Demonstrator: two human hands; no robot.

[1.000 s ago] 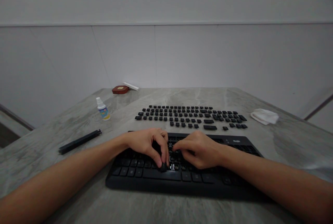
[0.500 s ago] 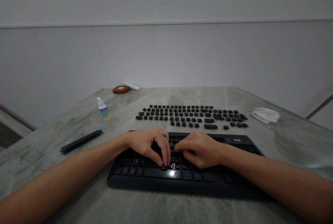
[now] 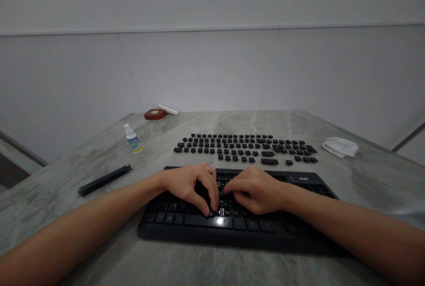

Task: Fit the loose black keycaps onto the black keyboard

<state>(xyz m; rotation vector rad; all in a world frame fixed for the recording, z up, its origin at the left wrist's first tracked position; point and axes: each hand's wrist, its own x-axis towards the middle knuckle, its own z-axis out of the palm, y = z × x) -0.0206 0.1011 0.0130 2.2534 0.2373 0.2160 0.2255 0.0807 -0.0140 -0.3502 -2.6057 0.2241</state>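
Note:
A black keyboard (image 3: 212, 235) lies in front of me, with its lower rows capped and bare switch sockets showing in the middle. My left hand (image 3: 195, 186) reaches over it, thumb and fingertips closed around a small black keycap (image 3: 211, 213) just above the space bar (image 3: 207, 221). The cap is largely covered by the fingertips. My right hand (image 3: 254, 191) rests on the keyboard to the right, its index finger stretched toward the bare sockets (image 3: 226, 211) and its other fingers curled under. No object shows in it.
Rows of loose black keycaps (image 3: 268, 161) lie behind the keyboard on the grey marbled table (image 3: 159, 144). A white cloth (image 3: 340, 147) is at the right. To the left are a small spray bottle (image 3: 133, 140) and a long black strip (image 3: 104, 179). A reddish-brown case (image 3: 154, 114) and a white bar (image 3: 168, 110) lie at the back.
Almost nothing moves. The left thumb and fingertips shift slightly on the keycap at the same spot, and the right hand stays in place.

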